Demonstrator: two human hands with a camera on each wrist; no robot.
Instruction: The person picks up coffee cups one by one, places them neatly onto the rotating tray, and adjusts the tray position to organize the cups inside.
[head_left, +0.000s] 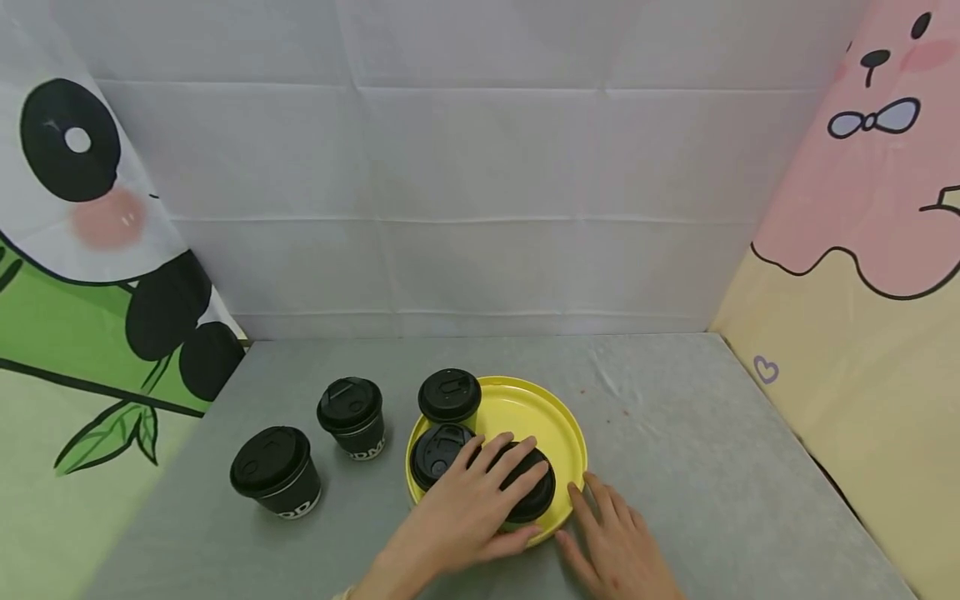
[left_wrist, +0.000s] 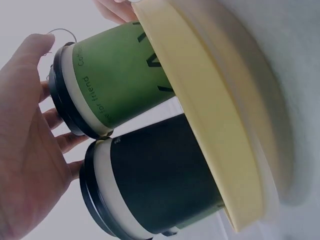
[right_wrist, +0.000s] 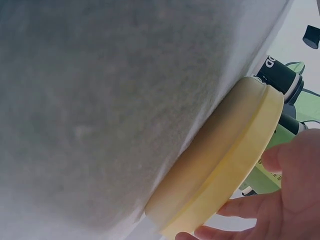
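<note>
My left hand (head_left: 480, 508) reaches over the yellow round plate (head_left: 561, 425), spread across the black lid of a takeaway coffee cup (head_left: 536, 496). In the left wrist view that coffee cup is green (left_wrist: 117, 75), upright on the plate, with my fingers behind its lid and the thumb apart. Another lidded cup (head_left: 438, 454), dark green, stands right against it on the plate, and a third cup (head_left: 450, 396) is at the plate's back-left rim. My right hand (head_left: 618, 542) has its fingers extended, touching the plate's near right rim (right_wrist: 245, 160).
Two more dark lidded cups stand on the grey table left of the plate, one nearer (head_left: 277, 475) and one farther back (head_left: 352, 417). A pale cloth wall (head_left: 480, 167) closes off the back, with printed cartoon cloths at both sides.
</note>
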